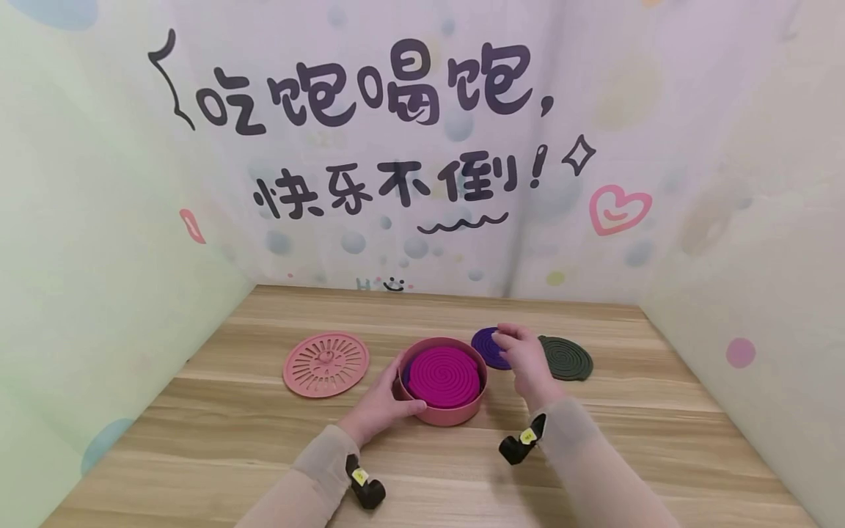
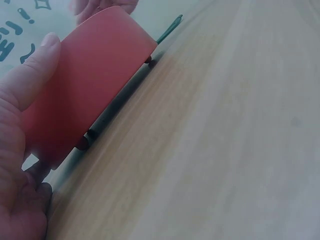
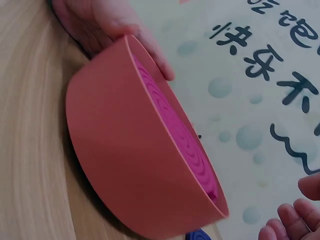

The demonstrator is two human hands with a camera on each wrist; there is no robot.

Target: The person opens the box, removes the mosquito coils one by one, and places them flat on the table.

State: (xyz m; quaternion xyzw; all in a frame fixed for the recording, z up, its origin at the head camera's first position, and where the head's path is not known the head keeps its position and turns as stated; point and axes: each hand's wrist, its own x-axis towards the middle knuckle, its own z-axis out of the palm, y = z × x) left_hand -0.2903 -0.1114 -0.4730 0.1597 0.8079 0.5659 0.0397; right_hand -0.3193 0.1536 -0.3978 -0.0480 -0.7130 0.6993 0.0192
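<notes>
A round pink mosquito coil holder (image 1: 446, 417) stands on the table, with a magenta mosquito coil (image 1: 444, 377) lying inside it near the rim. Part of something dark blue shows beneath that coil. My left hand (image 1: 379, 408) grips the holder's left side, its thumb (image 2: 36, 70) against the outer wall. To the right of the holder, my right hand (image 1: 526, 362) hovers at a purple coil (image 1: 485, 346) and partly covers it. In the right wrist view its fingers (image 3: 289, 220) are loosely bent with nothing between them. Whether it touches the purple coil, I cannot tell.
On the left lies a pink slotted lid (image 1: 328, 383). A dark green coil (image 1: 569, 359) rests right of the purple one, behind my right wrist. Printed curtain walls (image 1: 396, 257) border the wooden table (image 1: 218, 425) at the back and sides.
</notes>
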